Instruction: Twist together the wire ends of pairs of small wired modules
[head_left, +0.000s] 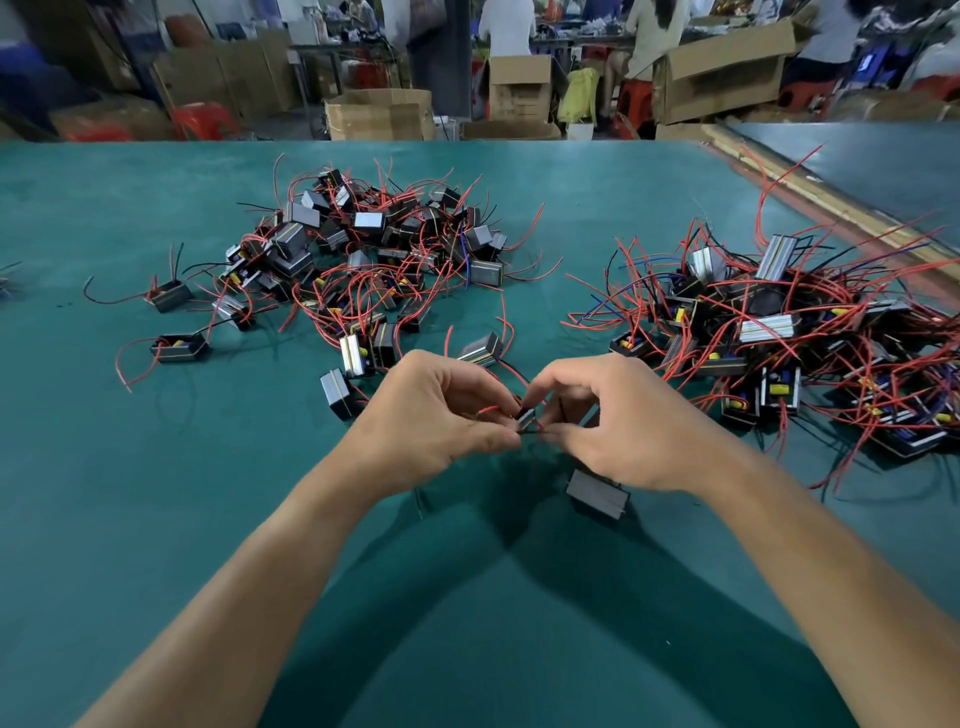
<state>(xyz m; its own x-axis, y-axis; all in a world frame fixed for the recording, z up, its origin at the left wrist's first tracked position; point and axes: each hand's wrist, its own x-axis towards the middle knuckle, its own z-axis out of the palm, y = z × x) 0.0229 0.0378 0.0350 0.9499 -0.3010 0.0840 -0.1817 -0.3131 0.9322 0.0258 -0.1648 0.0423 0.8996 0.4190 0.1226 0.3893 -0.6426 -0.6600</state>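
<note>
Near the middle of the matte green table, the left hand and right hand met, thumbs and forefingers pinched narrowly on the thin wire ends. One small module sat between the fingertips and a second module at five o'clock. The slick red insulation might have slipped from so slight a pinch, letting the twist spring open. Boxy, dark, silver-striped modules lay in a left pile at eleven o'clock and a right pile at two.
</note>
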